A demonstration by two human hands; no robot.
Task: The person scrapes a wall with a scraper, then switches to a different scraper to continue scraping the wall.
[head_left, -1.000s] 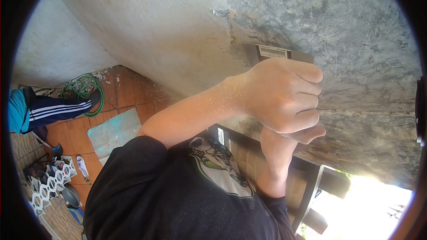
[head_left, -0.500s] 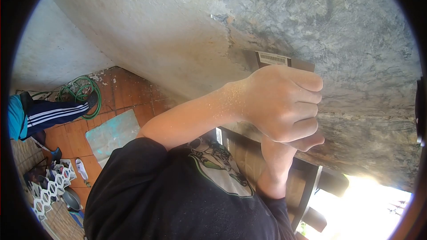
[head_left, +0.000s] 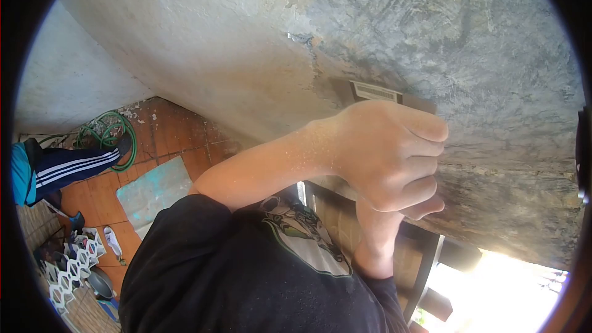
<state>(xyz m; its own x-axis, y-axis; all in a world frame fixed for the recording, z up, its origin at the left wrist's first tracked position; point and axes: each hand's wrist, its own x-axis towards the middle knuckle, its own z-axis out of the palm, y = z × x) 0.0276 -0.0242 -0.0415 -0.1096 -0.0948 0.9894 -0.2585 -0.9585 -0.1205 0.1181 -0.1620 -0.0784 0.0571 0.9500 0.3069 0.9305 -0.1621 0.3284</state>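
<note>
A flat scraper blade [head_left: 377, 92] with a barcode label lies against the rough grey and white wall [head_left: 468, 37]. My left hand [head_left: 388, 148], dusted with fine grit, is closed in a fist around the scraper's handle, which is hidden inside the grip. My right hand [head_left: 412, 207] sits just under the left one, mostly covered by it, its fingers curled onto the same handle and its forearm rising from below. My black shirt [head_left: 234, 277] fills the lower middle of the view.
A dark wooden frame [head_left: 425, 259] runs below the hands, with bright daylight beyond it. At the left are a red tiled floor [head_left: 166, 129], a green hose [head_left: 120, 124], a pale teal board [head_left: 154, 188], a white lattice piece [head_left: 68, 265], and another person's leg in striped dark trousers [head_left: 68, 163].
Both hands and the scraper blade have slid a little downward along the wall. The view has shifted slightly, and the other person's leg sits lower at the left.
</note>
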